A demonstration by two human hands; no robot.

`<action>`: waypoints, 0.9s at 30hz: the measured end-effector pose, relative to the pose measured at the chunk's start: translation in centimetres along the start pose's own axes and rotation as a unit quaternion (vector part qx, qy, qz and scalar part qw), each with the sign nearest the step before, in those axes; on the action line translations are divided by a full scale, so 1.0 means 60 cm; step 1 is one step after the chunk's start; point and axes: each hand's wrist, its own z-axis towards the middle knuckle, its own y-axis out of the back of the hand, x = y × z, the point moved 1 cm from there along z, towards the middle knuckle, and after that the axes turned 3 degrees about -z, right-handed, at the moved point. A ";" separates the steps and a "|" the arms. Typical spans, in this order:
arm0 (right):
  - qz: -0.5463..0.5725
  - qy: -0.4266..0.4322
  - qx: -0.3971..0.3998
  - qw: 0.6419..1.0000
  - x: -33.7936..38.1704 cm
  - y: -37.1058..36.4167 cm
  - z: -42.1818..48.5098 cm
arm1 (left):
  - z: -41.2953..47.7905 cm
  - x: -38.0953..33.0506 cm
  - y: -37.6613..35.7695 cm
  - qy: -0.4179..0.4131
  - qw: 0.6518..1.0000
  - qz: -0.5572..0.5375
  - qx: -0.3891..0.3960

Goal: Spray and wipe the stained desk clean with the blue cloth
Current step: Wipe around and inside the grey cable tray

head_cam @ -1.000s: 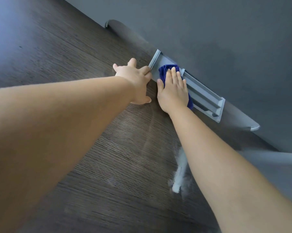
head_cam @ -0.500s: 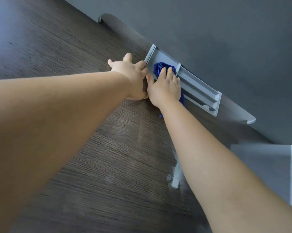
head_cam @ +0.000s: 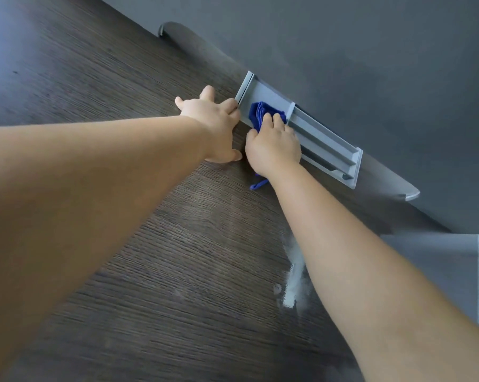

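Observation:
The dark wood-grain desk [head_cam: 155, 244] fills the head view. At its far edge sits a grey plastic cable tray [head_cam: 324, 144] set into the top. My right hand [head_cam: 274, 147] presses the bunched blue cloth [head_cam: 260, 113] into the tray's left compartment; a corner of the cloth pokes out below my wrist. My left hand [head_cam: 213, 125] lies flat on the desk beside the tray, fingertips touching its left end. A white smear [head_cam: 293, 277] and faint wet streaks mark the desk beside my right forearm.
A dark grey wall [head_cam: 343, 51] runs along the back of the desk. Grey rounded brackets [head_cam: 409, 193] stick out at both ends of the tray slot. Pale floor [head_cam: 453, 271] shows past the desk's right edge.
My right hand has bunched the cloth and pushed it further into the tray's left compartment. My left hand has stayed beside the tray's left end.

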 end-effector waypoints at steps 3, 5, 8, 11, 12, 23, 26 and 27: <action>0.003 0.007 0.006 1.000 -0.010 0.003 0.040 | -0.002 0.000 0.000 0.002 1.000 0.005 0.002; 0.005 0.012 -0.008 1.000 -0.008 -0.003 0.050 | -0.004 0.001 -0.003 0.005 1.000 0.011 0.000; 0.014 0.060 -0.039 0.997 -0.004 -0.019 0.016 | -0.006 0.003 -0.010 0.000 1.000 0.015 -0.008; 0.051 0.109 -0.045 0.992 -0.016 -0.024 -0.004 | -0.003 0.007 -0.013 -0.007 1.000 0.021 -0.011; 0.054 0.115 -0.044 0.991 -0.018 -0.020 0.006 | -0.002 0.009 -0.012 -0.009 1.000 0.024 -0.011; 0.075 0.080 0.005 0.994 0.014 -0.004 0.065 | 0.000 0.009 -0.013 -0.010 0.999 0.028 -0.016; 0.076 0.119 0.002 0.990 -0.005 -0.009 0.040 | -0.001 0.009 -0.011 -0.009 1.000 0.020 -0.016; 0.080 0.126 0.004 0.989 -0.010 -0.008 0.041 | -0.001 0.009 -0.012 -0.008 1.000 0.021 -0.015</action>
